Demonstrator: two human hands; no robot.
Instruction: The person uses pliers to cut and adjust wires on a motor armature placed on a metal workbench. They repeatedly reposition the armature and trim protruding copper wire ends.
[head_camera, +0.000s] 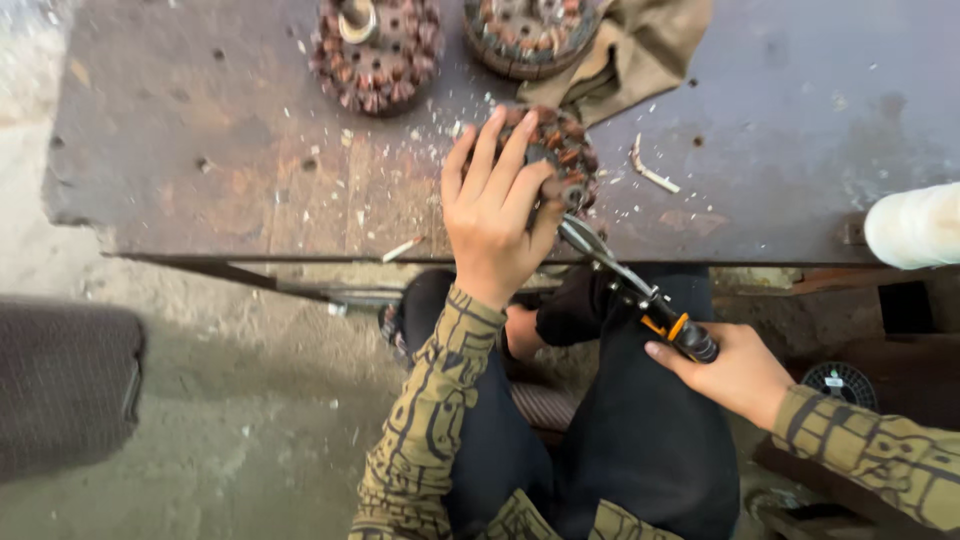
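Worn metal table (200, 150), seen from above, with the person seated at its near edge. Left to right: at the far edge, a wound motor stator (375, 50) with copper coils and a metal hook lying on it, then a second stator (528, 35) partly off frame, sitting on a tan rag (640, 50). White scraps and chips are scattered over the middle of the table.

The left hand (492, 215) is pressed over a third, smaller stator (560, 155) near the near edge. Fingers are spread and curled on its top and side, pinning it down. The right hand (735, 375) is below the table edge, over the lap, closed round the black and orange handle of pliers (625, 280). The metal nose reaches up to the stator's near rim, just beside the left thumb. Cannot tell if the nose bites a wire.

Step in hand, as a judgement: working the coil windings or insulation out of the held stator with the pliers. The next move calls for a firm hold-down and a steady pull, with the tool nose kept off the thumb.

A white roll (915, 225) is at the right edge.
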